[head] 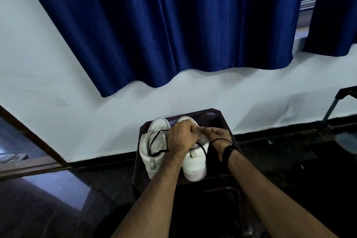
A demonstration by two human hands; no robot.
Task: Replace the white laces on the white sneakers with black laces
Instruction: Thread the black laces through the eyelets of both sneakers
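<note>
Both your hands, left hand (181, 137) and right hand (218, 135), pinch a white lace (201, 128) over the right sneaker (195, 164) (left sneaker (154, 152) beside it) on the dark tabletop (228, 141), lower centre.

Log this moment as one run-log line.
left hand: on right sneaker | right hand: pinching at its laces | left sneaker: black lace loose | stand: small table

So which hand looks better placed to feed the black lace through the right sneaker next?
Probably the right hand: black lace drapes over it beside the right sneaker. The left hand covers that sneaker's top.
</note>
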